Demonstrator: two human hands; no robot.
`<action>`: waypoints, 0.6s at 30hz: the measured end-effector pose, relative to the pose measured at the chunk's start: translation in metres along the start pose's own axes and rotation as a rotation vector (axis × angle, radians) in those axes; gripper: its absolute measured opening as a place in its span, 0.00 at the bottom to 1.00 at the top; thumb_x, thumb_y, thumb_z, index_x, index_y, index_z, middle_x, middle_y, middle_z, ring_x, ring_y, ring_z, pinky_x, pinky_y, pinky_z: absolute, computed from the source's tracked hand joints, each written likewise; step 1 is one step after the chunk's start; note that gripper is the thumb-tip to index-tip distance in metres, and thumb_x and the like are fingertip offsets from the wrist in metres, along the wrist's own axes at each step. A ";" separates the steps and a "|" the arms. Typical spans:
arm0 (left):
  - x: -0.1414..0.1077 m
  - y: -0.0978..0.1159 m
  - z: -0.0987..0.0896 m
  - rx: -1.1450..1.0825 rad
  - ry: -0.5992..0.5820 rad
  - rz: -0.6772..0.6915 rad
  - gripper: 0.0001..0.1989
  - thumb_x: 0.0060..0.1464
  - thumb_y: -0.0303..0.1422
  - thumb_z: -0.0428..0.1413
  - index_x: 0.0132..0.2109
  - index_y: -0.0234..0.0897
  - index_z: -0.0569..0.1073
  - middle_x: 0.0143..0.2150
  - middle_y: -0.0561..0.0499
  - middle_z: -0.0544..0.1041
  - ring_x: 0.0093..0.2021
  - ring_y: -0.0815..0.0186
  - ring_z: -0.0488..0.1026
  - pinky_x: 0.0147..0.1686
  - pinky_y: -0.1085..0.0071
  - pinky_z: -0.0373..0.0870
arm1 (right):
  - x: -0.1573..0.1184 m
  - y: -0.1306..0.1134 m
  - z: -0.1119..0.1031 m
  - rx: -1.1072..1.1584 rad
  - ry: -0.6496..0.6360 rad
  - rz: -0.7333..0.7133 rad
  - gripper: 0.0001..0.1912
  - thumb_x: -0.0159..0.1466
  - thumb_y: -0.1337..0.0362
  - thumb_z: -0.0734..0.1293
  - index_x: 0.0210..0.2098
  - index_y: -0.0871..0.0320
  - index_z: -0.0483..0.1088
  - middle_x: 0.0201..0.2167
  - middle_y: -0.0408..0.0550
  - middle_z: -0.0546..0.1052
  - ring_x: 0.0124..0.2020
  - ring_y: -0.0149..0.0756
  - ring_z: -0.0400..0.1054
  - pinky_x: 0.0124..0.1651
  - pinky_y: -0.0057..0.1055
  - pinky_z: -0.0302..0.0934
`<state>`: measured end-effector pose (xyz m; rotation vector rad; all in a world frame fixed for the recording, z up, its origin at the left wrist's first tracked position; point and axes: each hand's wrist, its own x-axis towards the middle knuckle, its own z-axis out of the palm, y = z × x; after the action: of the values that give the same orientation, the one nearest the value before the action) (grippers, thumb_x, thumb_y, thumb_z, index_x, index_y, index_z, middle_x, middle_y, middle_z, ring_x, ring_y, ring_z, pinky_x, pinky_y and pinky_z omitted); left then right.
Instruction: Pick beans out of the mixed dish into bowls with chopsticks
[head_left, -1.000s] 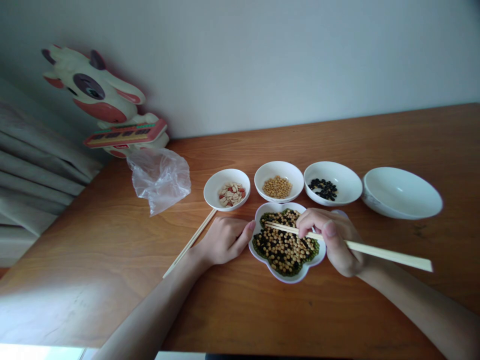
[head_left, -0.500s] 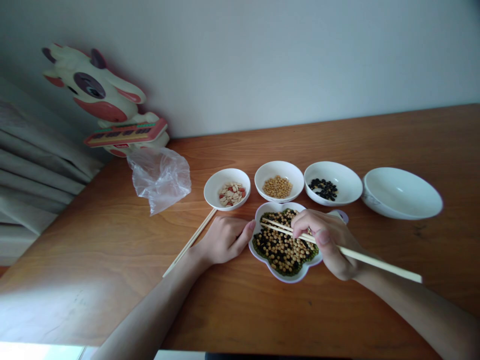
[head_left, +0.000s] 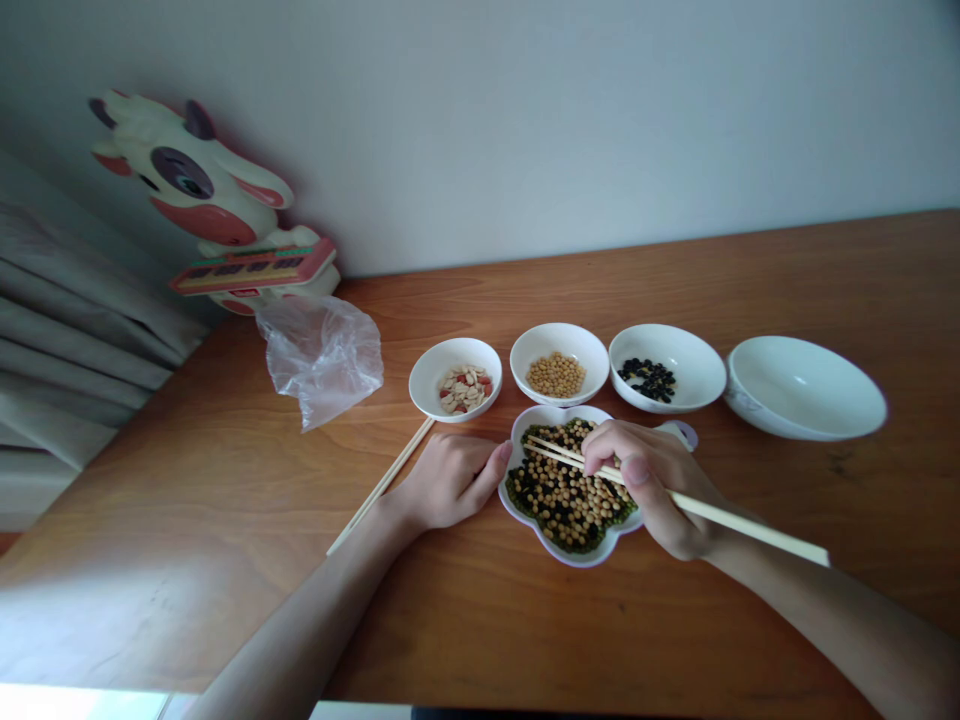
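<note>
My right hand [head_left: 649, 480] is closed around a pair of wooden chopsticks [head_left: 705, 508], whose tips reach into the left part of a white flower-shaped dish [head_left: 577, 560]. Mixed yellow beans, black beans and small green beans [head_left: 562, 495] cover the bottom of the dish. Whether a bean sits between the tips is too small to tell. At the dish's left rim, my left hand [head_left: 454, 480] has its fingers curled and its thumb tip against the edge; its other fingertips are hidden. Another pair of chopsticks [head_left: 382, 482] lies beside my left wrist.
Behind the dish stand white bowls holding pale and reddish seeds [head_left: 465, 389], yellow beans [head_left: 556, 375] and black beans [head_left: 648, 380]. An empty larger bowl [head_left: 806, 385] is at the right. A clear plastic bag [head_left: 322, 360] lies before a cow-shaped toy keyboard [head_left: 247, 240] near the wall.
My right hand's chopsticks have shifted slightly, their rear ends moving a little left and up. My left hand stays at the dish's rim.
</note>
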<state>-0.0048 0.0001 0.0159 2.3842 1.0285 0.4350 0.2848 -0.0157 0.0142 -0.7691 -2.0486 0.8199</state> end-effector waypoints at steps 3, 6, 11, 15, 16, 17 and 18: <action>0.000 0.000 0.000 0.000 -0.002 0.004 0.25 0.78 0.37 0.39 0.29 0.37 0.62 0.26 0.52 0.71 0.26 0.69 0.63 0.32 0.68 0.57 | 0.000 0.001 0.000 -0.005 -0.001 0.004 0.24 0.80 0.50 0.50 0.42 0.54 0.71 0.36 0.50 0.77 0.39 0.43 0.73 0.43 0.40 0.63; 0.000 -0.001 0.000 0.000 -0.001 0.005 0.25 0.78 0.37 0.39 0.29 0.37 0.62 0.27 0.52 0.71 0.26 0.69 0.63 0.32 0.68 0.57 | 0.000 0.000 0.000 0.001 0.005 -0.007 0.22 0.80 0.52 0.51 0.42 0.54 0.70 0.36 0.50 0.76 0.39 0.42 0.73 0.44 0.40 0.64; -0.001 -0.001 0.000 -0.001 -0.004 0.003 0.25 0.78 0.37 0.39 0.29 0.37 0.62 0.26 0.51 0.71 0.26 0.69 0.63 0.32 0.68 0.58 | -0.001 0.000 0.000 0.011 0.009 -0.027 0.22 0.80 0.53 0.51 0.42 0.55 0.71 0.36 0.50 0.76 0.39 0.42 0.73 0.45 0.40 0.64; 0.000 -0.001 0.000 0.009 0.006 0.011 0.25 0.78 0.37 0.39 0.29 0.37 0.62 0.26 0.51 0.71 0.26 0.69 0.62 0.32 0.68 0.57 | -0.002 0.001 0.000 -0.005 0.005 -0.016 0.23 0.80 0.51 0.51 0.41 0.55 0.71 0.36 0.50 0.77 0.38 0.41 0.72 0.43 0.39 0.63; 0.000 -0.001 0.000 0.010 0.006 0.011 0.25 0.78 0.37 0.39 0.29 0.37 0.62 0.26 0.51 0.72 0.26 0.69 0.63 0.32 0.68 0.57 | -0.003 0.001 0.000 -0.008 0.003 -0.013 0.24 0.80 0.50 0.51 0.41 0.55 0.71 0.36 0.50 0.77 0.37 0.41 0.72 0.42 0.39 0.63; 0.000 -0.001 0.000 0.010 0.006 0.010 0.25 0.78 0.37 0.39 0.29 0.37 0.62 0.26 0.51 0.72 0.26 0.69 0.63 0.32 0.68 0.57 | -0.003 0.001 0.000 -0.012 0.000 -0.008 0.24 0.80 0.50 0.50 0.41 0.55 0.71 0.36 0.50 0.77 0.37 0.41 0.72 0.42 0.39 0.63; 0.000 -0.001 0.000 0.009 0.007 0.010 0.25 0.78 0.37 0.39 0.29 0.37 0.62 0.26 0.51 0.72 0.26 0.69 0.63 0.32 0.68 0.57 | -0.003 0.001 0.000 -0.015 -0.002 -0.009 0.25 0.80 0.49 0.50 0.41 0.55 0.71 0.36 0.50 0.77 0.36 0.41 0.71 0.42 0.39 0.63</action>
<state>-0.0055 0.0003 0.0155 2.3987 1.0244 0.4434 0.2863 -0.0173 0.0120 -0.7674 -2.0600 0.8018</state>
